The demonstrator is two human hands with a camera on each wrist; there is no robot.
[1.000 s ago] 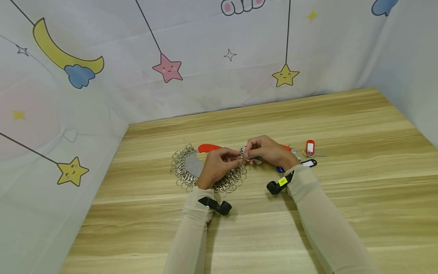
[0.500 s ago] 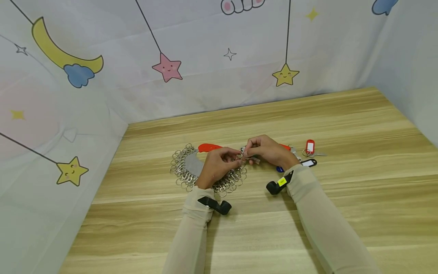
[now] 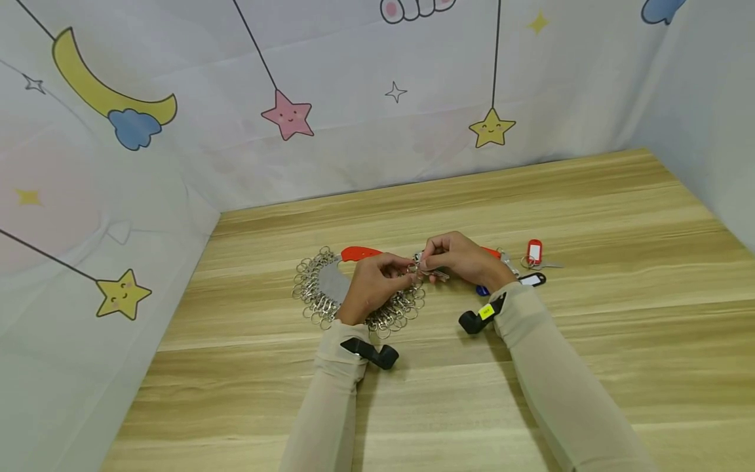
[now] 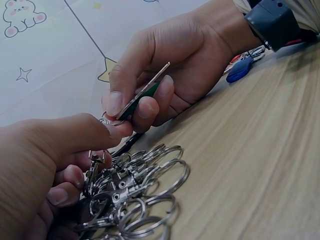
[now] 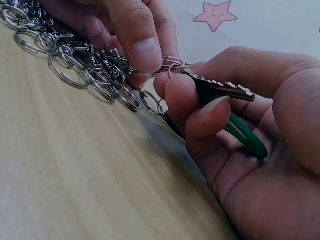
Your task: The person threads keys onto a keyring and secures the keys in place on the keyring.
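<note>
My left hand (image 3: 377,285) pinches a metal split ring (image 5: 172,61) between thumb and fingers. Close against it, my right hand (image 3: 463,257) grips a notched key (image 5: 225,89) together with a green key tag (image 5: 247,137). A small ring at the key's head meets the split ring at the fingertips; whether they are linked cannot be told. Beneath the left hand lies a grey plate (image 3: 333,286) fringed with several snap clips and split rings (image 4: 172,172). The left hand covers part of this plate.
Right of the hands, a red key tag (image 3: 534,252) with a key lies on the wooden table (image 3: 425,406). Near the right wrist are a black tag (image 3: 533,280) and a blue tag (image 4: 240,70). A red curved piece (image 3: 358,254) adjoins the plate.
Both hands stay almost in place, with only slight finger movement at the ring and key. The head view has shifted very slightly.
</note>
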